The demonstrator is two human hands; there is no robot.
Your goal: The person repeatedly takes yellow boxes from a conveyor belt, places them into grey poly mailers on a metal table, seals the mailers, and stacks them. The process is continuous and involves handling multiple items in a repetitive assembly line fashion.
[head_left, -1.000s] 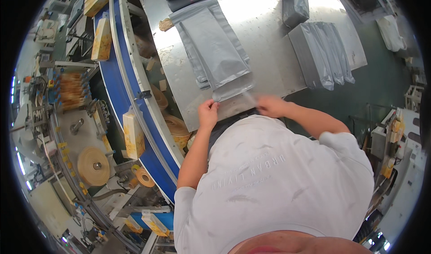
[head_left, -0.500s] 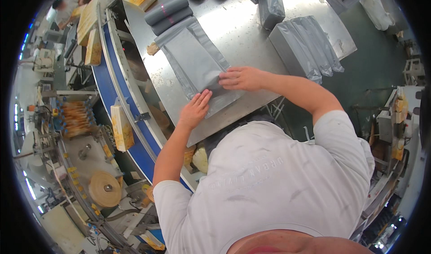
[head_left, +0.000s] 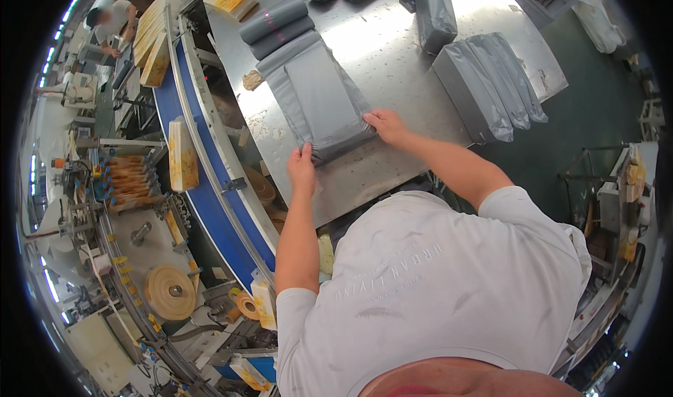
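A grey plastic bag (head_left: 322, 92) lies on the metal table (head_left: 413, 92) before me, its near end folded over and a flat rectangular shape showing through the film. My left hand (head_left: 301, 170) is closed on the bag's near left corner, thumb and fingers pinching the film. At the near right corner, my right hand (head_left: 388, 125) pinches the bag's edge in the same way. What the bag contains is hidden by the grey film.
Filled grey bags (head_left: 484, 85) stand in a row at the table's right, with another grey bag (head_left: 436, 11) behind. Grey rolls (head_left: 277, 24) and a yellow-white pack (head_left: 230, 2) lie farther back. Left of the table runs a blue conveyor belt (head_left: 228, 232) carrying packs (head_left: 184, 155). A person (head_left: 112, 25) works at far left.
My hands went from lying flat on the bag to gripping its near corners. The bag's near end is now folded under or over more squarely. Packs on the conveyor moved nearer me.
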